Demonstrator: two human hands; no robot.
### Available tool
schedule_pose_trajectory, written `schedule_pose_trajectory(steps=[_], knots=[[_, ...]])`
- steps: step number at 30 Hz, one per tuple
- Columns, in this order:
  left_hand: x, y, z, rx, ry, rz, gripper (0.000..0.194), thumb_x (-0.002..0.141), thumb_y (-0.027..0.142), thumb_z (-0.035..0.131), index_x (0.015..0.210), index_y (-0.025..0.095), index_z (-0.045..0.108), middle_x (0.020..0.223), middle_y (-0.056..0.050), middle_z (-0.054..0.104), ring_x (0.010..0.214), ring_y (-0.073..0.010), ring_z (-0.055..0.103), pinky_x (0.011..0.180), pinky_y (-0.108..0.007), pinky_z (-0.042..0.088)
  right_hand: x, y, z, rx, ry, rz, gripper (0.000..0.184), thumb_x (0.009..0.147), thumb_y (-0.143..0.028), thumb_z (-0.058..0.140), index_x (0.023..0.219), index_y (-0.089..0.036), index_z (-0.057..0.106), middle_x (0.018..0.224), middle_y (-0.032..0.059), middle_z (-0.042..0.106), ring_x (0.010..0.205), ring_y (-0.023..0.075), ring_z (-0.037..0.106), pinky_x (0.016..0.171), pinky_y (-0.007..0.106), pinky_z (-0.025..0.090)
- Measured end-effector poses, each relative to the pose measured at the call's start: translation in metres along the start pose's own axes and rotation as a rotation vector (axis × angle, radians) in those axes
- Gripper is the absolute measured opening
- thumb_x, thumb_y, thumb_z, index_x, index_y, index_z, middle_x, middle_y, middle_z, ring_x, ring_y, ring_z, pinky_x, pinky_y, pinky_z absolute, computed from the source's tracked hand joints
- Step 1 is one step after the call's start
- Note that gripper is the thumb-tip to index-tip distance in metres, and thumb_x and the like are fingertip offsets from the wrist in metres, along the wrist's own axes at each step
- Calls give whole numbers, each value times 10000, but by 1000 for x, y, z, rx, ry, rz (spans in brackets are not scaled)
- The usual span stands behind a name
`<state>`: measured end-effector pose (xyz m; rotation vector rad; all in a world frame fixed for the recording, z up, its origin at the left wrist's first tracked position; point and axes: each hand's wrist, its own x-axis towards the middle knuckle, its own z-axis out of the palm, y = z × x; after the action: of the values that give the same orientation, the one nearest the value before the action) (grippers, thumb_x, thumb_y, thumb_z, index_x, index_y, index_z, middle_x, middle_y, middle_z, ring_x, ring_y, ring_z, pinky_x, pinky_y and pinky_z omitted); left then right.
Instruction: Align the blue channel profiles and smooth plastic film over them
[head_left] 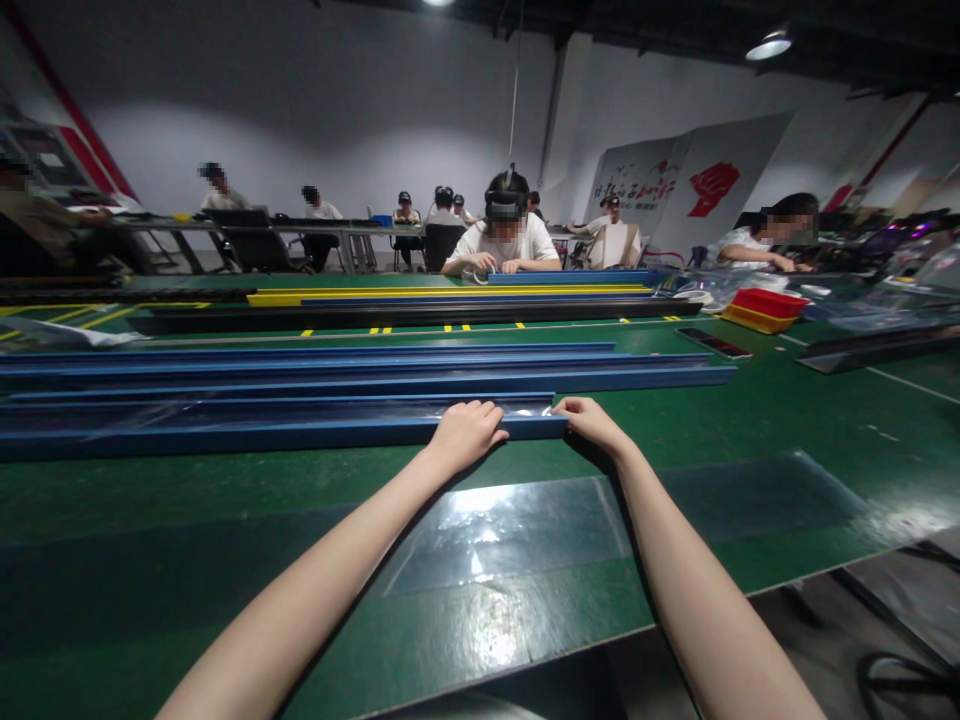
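Note:
A long blue channel profile (pixel 360 437) lies across the green table in front of me, its open side up. Inside its trough runs a clear plastic strip (pixel 525 410) that glints near the right end. My left hand (pixel 466 437) is closed over the channel a little left of that end, fingers across the trough and thumb along the near wall. At the very end, my right hand (pixel 591 422) has its fingers pinched together on the strip's end; the fingertips are partly hidden. Nearer to me, under my forearms, clear plastic sheets (pixel 517 530) lie flat on the table.
More blue channels (pixel 660 376) lie just beyond, then a black profile (pixel 420 318) and yellow ones (pixel 450 292). A phone (pixel 714 343) and red and yellow bins (pixel 765 310) are at the right. Across the table a person (pixel 504 240) works; another person (pixel 765 245) sits at right.

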<state>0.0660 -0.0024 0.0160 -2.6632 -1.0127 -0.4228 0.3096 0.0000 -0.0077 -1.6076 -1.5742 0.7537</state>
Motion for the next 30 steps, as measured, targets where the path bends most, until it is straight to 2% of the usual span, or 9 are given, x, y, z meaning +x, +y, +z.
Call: schedule_pose_trajectory(steps=[5,9,18,30], knots=[[1,-4,-3,-62,-48,-27,267,843,429,474,897,178,545,922,-51,606,883,-191,559,677,-263,400,2,3,1,-17,0,4,208,612,-356,526,598,-160,595,559,5,571,550,116,496,554,233,366],[2,-6,-8,-160,-53,-75,246,813,421,522,914,197,533,958,-27,597,892,-183,555,666,-254,403,4,6,2,-33,12,2,210,617,-354,529,604,-159,604,573,11,586,555,117,501,555,231,370],[5,-10,-11,-415,-20,-189,198,737,371,614,785,200,528,820,18,546,736,-140,528,599,-233,375,3,4,2,-56,23,2,198,619,-338,526,602,-158,607,598,24,610,582,127,522,560,229,374],[6,-8,-9,-382,-7,-226,215,727,387,630,729,186,552,775,10,572,730,-141,537,596,-229,368,1,1,1,-84,25,2,200,615,-335,522,607,-158,615,609,26,616,602,131,532,582,225,388]])
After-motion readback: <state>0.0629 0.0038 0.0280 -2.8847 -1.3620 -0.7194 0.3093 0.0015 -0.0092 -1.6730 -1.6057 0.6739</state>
